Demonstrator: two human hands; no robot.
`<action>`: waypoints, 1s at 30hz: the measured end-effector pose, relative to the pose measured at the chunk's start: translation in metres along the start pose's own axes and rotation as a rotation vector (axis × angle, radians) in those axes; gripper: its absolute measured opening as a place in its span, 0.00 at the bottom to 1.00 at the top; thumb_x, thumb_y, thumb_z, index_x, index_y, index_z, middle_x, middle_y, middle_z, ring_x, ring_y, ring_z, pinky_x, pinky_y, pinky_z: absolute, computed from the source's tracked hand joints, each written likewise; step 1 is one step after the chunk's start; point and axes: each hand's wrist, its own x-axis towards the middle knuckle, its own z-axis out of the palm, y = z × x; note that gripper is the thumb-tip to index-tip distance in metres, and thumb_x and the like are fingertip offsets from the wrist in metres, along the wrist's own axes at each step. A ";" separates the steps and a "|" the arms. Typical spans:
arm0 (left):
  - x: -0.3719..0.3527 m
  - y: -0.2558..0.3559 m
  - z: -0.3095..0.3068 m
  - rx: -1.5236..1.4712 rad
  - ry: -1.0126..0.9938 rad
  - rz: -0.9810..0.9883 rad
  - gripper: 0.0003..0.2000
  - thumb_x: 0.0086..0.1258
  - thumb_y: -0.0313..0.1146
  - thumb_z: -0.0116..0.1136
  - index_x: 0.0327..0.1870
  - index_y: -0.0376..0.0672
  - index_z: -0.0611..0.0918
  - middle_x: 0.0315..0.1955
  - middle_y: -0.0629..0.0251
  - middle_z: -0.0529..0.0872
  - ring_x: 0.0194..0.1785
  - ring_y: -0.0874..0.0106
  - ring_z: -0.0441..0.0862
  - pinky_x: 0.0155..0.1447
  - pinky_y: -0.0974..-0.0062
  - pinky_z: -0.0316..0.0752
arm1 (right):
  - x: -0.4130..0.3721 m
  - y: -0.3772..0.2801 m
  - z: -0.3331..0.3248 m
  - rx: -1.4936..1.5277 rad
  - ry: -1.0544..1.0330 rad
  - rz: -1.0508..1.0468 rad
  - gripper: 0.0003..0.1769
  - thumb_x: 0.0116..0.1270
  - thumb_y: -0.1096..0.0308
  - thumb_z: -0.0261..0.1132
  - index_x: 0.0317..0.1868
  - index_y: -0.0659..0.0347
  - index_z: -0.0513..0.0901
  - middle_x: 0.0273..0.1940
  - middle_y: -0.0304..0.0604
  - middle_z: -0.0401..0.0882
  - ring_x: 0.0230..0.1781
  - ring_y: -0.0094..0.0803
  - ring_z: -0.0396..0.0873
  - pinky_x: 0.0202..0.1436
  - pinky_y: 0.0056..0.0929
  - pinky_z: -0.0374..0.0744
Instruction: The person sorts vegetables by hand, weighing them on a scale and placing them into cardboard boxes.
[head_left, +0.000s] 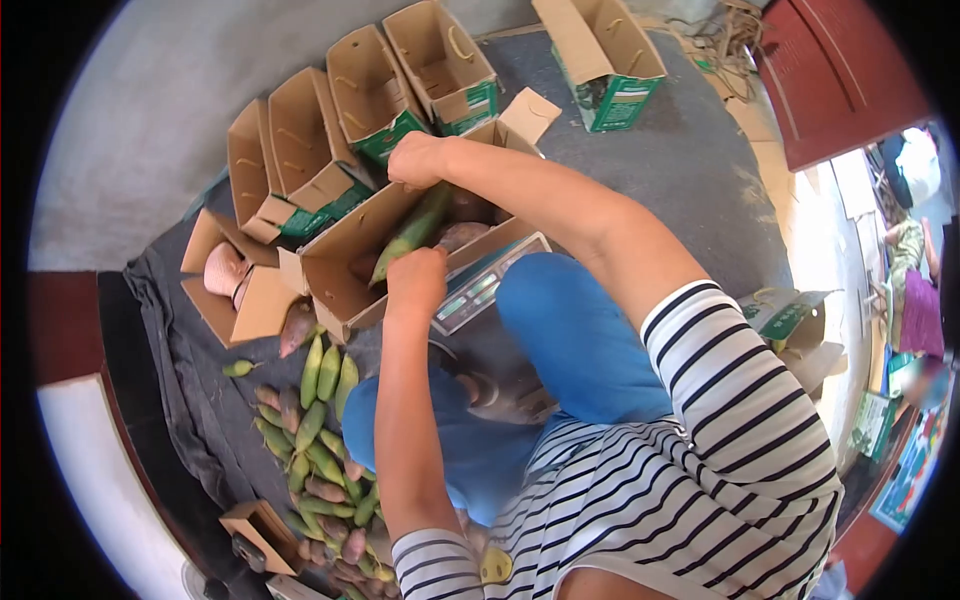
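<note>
An open cardboard box (345, 285) stands before my knees, holding a long green radish (412, 238) and reddish-brown sweet potatoes (465, 236). My left hand (416, 276) is closed at the box's near rim, close to the radish's lower end. Across the box, my right hand (415, 160) has its fingers curled at the far rim, above the radish's upper end. The fingertips of both hands are partly hidden. Against the near side of the box is a flat scale (488, 284) with a display panel.
Several open boxes (300, 140) with rope handles line the wall; another box (615, 85) is farther right. A small open box (212, 268) holds a pink item. Green radishes (312, 425) and sweet potatoes lie piled at left on dark cloth (690, 180). People are at far right.
</note>
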 end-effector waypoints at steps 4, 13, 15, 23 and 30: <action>0.005 0.032 -0.014 0.049 0.098 0.210 0.06 0.60 0.32 0.63 0.34 0.41 0.82 0.29 0.57 0.85 0.39 0.56 0.84 0.43 0.58 0.76 | -0.079 0.028 -0.022 0.082 0.095 0.100 0.14 0.57 0.58 0.67 0.35 0.61 0.86 0.36 0.51 0.84 0.43 0.47 0.82 0.44 0.45 0.79; 0.084 0.209 -0.044 0.464 0.285 0.779 0.06 0.60 0.30 0.53 0.30 0.48 0.84 0.30 0.65 0.84 0.42 0.67 0.81 0.58 0.58 0.67 | -0.419 0.042 0.048 0.345 0.257 0.958 0.19 0.62 0.51 0.63 0.35 0.60 0.85 0.32 0.54 0.83 0.38 0.53 0.81 0.43 0.48 0.78; 0.114 0.252 -0.036 0.471 0.281 0.880 0.07 0.61 0.31 0.53 0.31 0.48 0.85 0.30 0.66 0.84 0.44 0.67 0.80 0.62 0.55 0.65 | -0.483 0.026 0.076 0.380 0.262 1.196 0.19 0.63 0.50 0.62 0.36 0.59 0.85 0.33 0.54 0.83 0.39 0.52 0.81 0.43 0.48 0.78; 0.098 0.303 -0.048 -0.149 0.263 0.984 0.10 0.65 0.35 0.58 0.42 0.40 0.83 0.50 0.55 0.82 0.58 0.58 0.75 0.64 0.58 0.66 | -0.697 -0.046 0.239 0.552 0.102 2.216 0.23 0.61 0.50 0.62 0.43 0.62 0.86 0.45 0.54 0.84 0.48 0.49 0.82 0.53 0.44 0.78; 0.026 0.151 -0.076 -0.349 -0.003 0.490 0.11 0.69 0.27 0.53 0.49 0.33 0.79 0.51 0.48 0.80 0.55 0.51 0.77 0.60 0.63 0.71 | -0.761 -0.071 0.235 0.628 0.391 2.673 0.19 0.57 0.59 0.62 0.41 0.66 0.86 0.42 0.57 0.85 0.47 0.50 0.83 0.51 0.41 0.80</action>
